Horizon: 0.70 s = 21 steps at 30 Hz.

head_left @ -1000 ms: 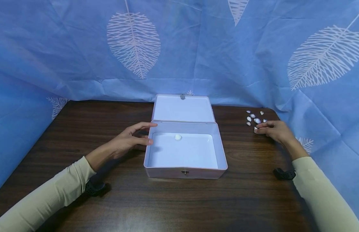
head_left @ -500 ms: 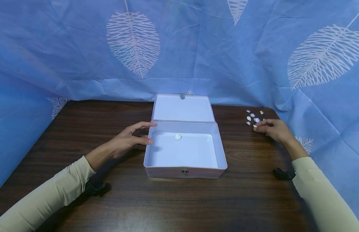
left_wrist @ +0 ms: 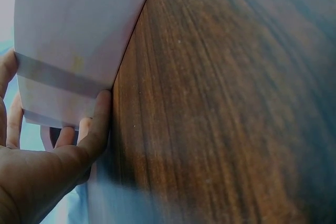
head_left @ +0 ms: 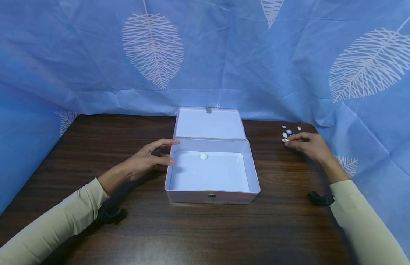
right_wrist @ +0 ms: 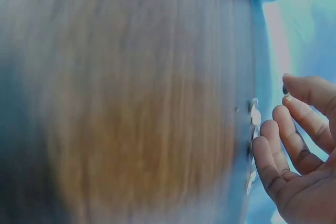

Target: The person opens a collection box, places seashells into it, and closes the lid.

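An open pale pink box (head_left: 255,173) with a white inside stands mid-table, its lid (head_left: 208,124) leaning back. One white shell (head_left: 203,156) lies inside near the back wall. My left hand (head_left: 148,157) rests against the box's left wall (left_wrist: 73,30); the thumb (left_wrist: 98,121) presses on the corner and the fingers reach to the back rim. My right hand (head_left: 307,145) hovers at the back right, its fingertips touching a cluster of small shells (head_left: 289,131). In the blurred right wrist view the fingers (right_wrist: 286,145) are loosely bent beside the shells (right_wrist: 254,115), and nothing shows between them.
The dark wooden table (head_left: 92,147) is bounded at the back and sides by a blue leaf-print cloth (head_left: 225,55). The shells lie close to the table's back right corner. Black wrist straps (head_left: 321,198) sit on both forearms.
My right hand has slid a little left and back onto the shell cluster, covering some shells. The left hand and the box have not moved.
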Motion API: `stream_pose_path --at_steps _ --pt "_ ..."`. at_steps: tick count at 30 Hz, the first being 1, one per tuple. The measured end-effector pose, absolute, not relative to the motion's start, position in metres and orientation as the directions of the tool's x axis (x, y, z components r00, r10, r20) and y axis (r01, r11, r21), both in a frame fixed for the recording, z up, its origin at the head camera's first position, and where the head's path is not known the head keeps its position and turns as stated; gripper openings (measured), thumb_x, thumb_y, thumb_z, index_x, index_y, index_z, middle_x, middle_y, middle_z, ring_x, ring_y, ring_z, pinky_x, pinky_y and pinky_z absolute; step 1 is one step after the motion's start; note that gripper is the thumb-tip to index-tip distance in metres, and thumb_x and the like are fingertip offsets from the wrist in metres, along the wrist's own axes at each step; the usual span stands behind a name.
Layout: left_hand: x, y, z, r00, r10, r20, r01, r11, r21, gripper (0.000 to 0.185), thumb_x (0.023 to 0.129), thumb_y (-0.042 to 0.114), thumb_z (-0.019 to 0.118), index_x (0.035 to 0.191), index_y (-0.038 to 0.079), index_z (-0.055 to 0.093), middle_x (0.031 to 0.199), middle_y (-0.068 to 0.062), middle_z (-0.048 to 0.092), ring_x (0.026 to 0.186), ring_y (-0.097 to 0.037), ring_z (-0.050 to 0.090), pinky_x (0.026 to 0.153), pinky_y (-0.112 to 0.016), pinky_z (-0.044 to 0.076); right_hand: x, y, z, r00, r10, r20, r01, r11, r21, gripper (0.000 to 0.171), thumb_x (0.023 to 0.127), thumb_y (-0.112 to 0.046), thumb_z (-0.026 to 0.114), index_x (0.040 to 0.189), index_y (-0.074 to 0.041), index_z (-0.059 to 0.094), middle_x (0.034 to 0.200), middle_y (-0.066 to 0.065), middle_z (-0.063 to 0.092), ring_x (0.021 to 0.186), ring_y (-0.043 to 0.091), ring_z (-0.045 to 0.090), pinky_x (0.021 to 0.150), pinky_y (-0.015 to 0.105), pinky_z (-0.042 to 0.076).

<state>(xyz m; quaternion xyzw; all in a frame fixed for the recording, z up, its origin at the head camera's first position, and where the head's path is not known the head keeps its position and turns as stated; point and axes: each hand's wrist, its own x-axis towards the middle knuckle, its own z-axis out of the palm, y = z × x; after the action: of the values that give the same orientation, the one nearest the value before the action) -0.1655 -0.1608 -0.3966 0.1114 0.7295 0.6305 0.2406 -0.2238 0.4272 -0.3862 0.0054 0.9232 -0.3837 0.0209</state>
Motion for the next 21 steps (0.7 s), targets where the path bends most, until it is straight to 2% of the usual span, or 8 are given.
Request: stream_pose_path --at_steps 5,11,13,16,19,21 --pt "-0.166 -0.160 -0.396 -0.861 0.460 -0.215 -0.148 0.178 0.973 0.075 0.100 0.011 0.085 0.168 0.018 0.053 0.183 -0.009 0.031 0.154 -0.044 0.046 0.112 -0.042 0.058 -0.221 0.416 -0.382 -1.000 -0.006 -0.029 0.016 0.706 -0.708 0.055 0.106 -0.034 0.081 0.141 0.007 0.073 0.096 -0.039 0.065 0.088 -0.011 0.061 0.078 0.015 0.055" --pt "-0.165 -0.160 -0.396 -0.862 0.458 -0.218 -0.154 0.174 0.973 0.075 0.101 0.011 0.084 0.169 0.018 0.052 0.184 -0.008 0.029 0.156 -0.044 0.044 0.112 -0.042 0.058 -0.216 0.398 -0.376 -1.000 -0.015 0.018 -0.024 0.726 -0.687 0.054 0.104 -0.043 0.084 0.138 -0.002 0.079 0.101 -0.037 0.065 0.095 -0.011 0.062 0.081 0.012 0.052" --pt "-0.165 -0.160 -0.396 -0.862 0.458 -0.217 -0.152 0.174 0.973 0.075 0.101 0.010 0.084 0.169 0.018 0.052 0.184 -0.008 0.028 0.156 -0.044 0.043 0.113 -0.042 0.058 -0.215 0.392 -0.374 -0.999 -0.019 0.034 -0.037 0.736 -0.676 0.052 0.103 -0.046 0.084 0.136 -0.006 0.081 0.107 -0.031 0.068 0.098 -0.008 0.061 0.083 0.014 0.050" --pt "-0.165 -0.160 -0.396 -0.862 0.459 -0.214 -0.148 0.176 0.973 0.075 0.101 0.011 0.084 0.169 0.018 0.052 0.184 -0.008 0.029 0.156 -0.044 0.044 0.113 -0.042 0.058 -0.212 0.383 -0.371 -0.999 -0.030 0.033 -0.044 0.736 -0.675 0.051 0.103 -0.048 0.083 0.136 -0.009 0.081 0.121 -0.015 0.072 0.109 0.004 0.063 0.089 0.023 0.051" --pt "-0.165 -0.160 -0.397 -0.862 0.461 -0.212 -0.145 0.177 0.974 0.076 0.101 0.012 0.084 0.169 0.018 0.052 0.183 -0.008 0.030 0.155 -0.044 0.045 0.112 -0.041 0.058 -0.210 0.372 -0.368 -0.998 -0.056 0.027 -0.059 0.716 -0.696 0.051 0.104 -0.047 0.082 0.138 -0.009 0.080 0.135 0.003 0.074 0.133 0.022 0.064 0.102 0.037 0.051" --pt "-0.165 -0.160 -0.397 -0.863 0.459 -0.211 -0.144 0.176 0.974 0.076 0.101 0.012 0.084 0.169 0.018 0.052 0.183 -0.008 0.030 0.154 -0.043 0.046 0.111 -0.040 0.058 -0.209 0.365 -0.366 -0.996 -0.082 0.028 -0.077 0.699 -0.711 0.049 0.105 -0.044 0.082 0.138 -0.008 0.080 0.137 0.010 0.076 0.144 0.031 0.060 0.109 0.046 0.049"
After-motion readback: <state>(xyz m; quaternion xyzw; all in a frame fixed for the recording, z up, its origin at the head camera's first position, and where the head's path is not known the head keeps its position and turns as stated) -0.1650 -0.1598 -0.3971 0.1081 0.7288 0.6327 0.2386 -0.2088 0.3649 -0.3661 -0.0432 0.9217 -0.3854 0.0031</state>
